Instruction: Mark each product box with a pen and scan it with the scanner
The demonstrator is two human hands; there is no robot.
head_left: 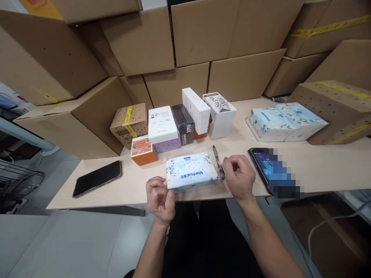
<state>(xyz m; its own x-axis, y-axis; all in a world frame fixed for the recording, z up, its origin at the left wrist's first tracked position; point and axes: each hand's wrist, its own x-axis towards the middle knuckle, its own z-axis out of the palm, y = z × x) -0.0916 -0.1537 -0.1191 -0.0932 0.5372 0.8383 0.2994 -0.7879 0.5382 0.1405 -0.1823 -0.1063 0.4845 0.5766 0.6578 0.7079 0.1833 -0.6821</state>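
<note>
A soft tissue pack (191,171) with a blue floral print and "Manhua" lettering lies near the table's front edge, between my hands. My left hand (160,201) is at its near left corner, fingers curled loosely toward the palm, with nothing in them. To the right of the pack, my right hand (240,177) is closed in a loose fist, and no object shows in it. A black pen (218,161) lies between the pack and my right hand, very near its knuckles. Farther right rests a dark handheld device (262,166), its screen lit and partly pixelated.
A phone (97,178) lies at the left. Behind the pack stand small boxes: an orange one (144,156), a white one (162,125), a "Super Medi" one (220,116) and others. Two joined tissue packs (285,123) sit back right. Stacked cartons (191,83) line the back.
</note>
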